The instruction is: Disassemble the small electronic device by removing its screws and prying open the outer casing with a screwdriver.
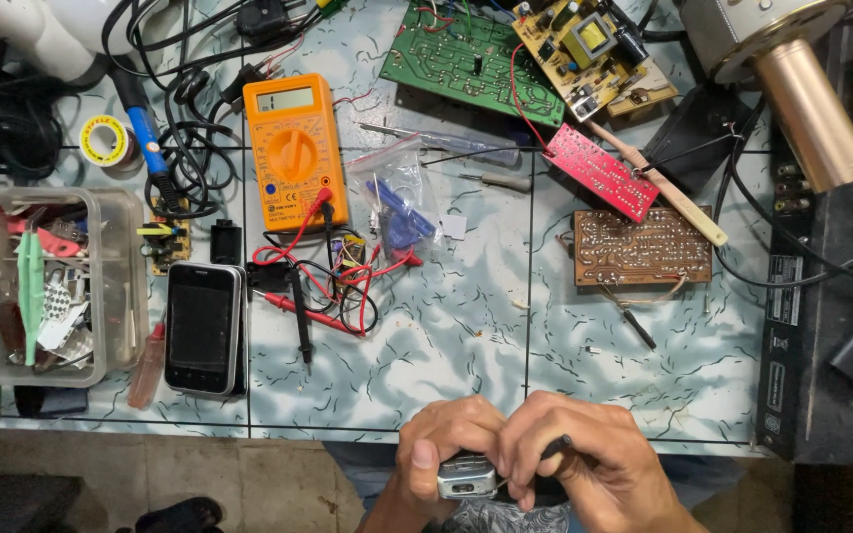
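Seen from above, we work at a tiled workbench [466, 336] strewn with repair gear. Along its right edge lies a black amplifier case [821, 326]; at far left sits a clear plastic box [116, 286] of small parts. Across the top are a green circuit board [466, 59], a red circuit board [599, 170] and a brown circuit board [642, 247] turned solder side up. Left of centre stand an orange multimeter [294, 148], its red and black leads coiled just below it, and a black phone [202, 328]. Well apart from all this, at the near edge, we hold a small silver device [466, 478]: our left hand [441, 444] is clamped around it from the left, and our right hand [584, 464] is closed together on a thin dark tool [555, 447] whose tip meets the device. What the tip engages is hidden by the fingers. To do this well, we judge that the left hand should brace the device rigidly while the tool is pressed straight and lightly, avoiding a slip.
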